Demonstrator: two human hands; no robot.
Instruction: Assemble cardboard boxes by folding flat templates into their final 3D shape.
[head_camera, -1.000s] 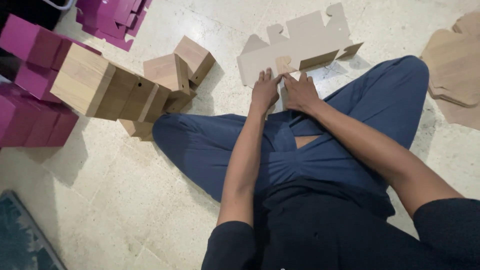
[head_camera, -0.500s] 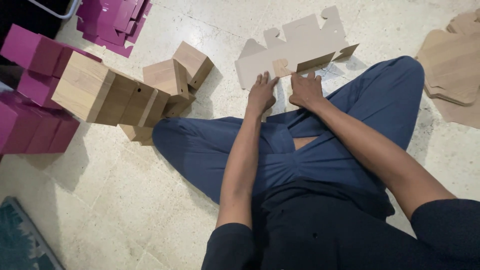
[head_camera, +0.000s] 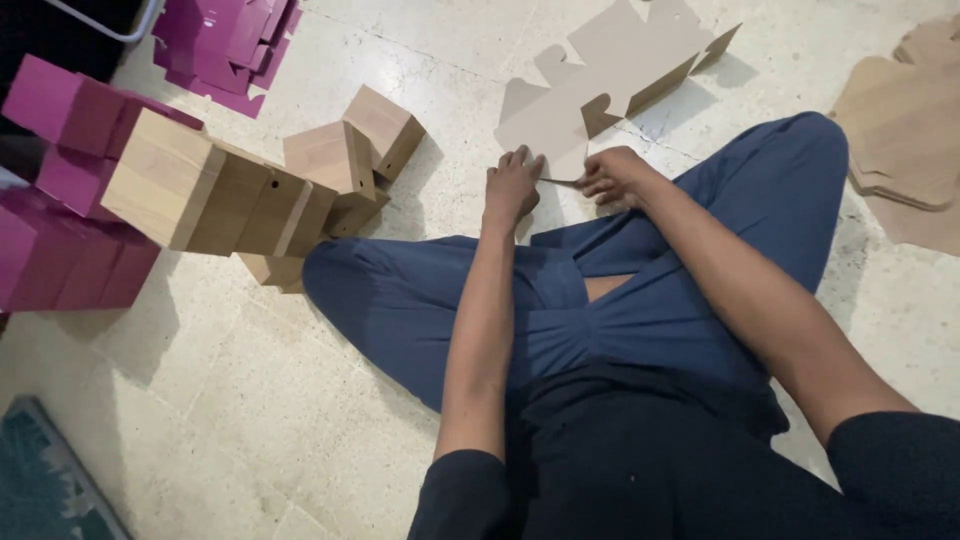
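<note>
Left hand (head_camera: 512, 187) presses flat on the box blank (head_camera: 590, 95); right hand (head_camera: 612, 175) pinches its flap beside it. Crease firmly along the fold.

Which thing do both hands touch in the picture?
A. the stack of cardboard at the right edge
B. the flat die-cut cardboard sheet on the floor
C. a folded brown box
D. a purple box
B: the left hand presses on the near edge of the flat cardboard sheet, and the right hand grips that edge; the boxes and the stack lie apart from both hands.
</note>
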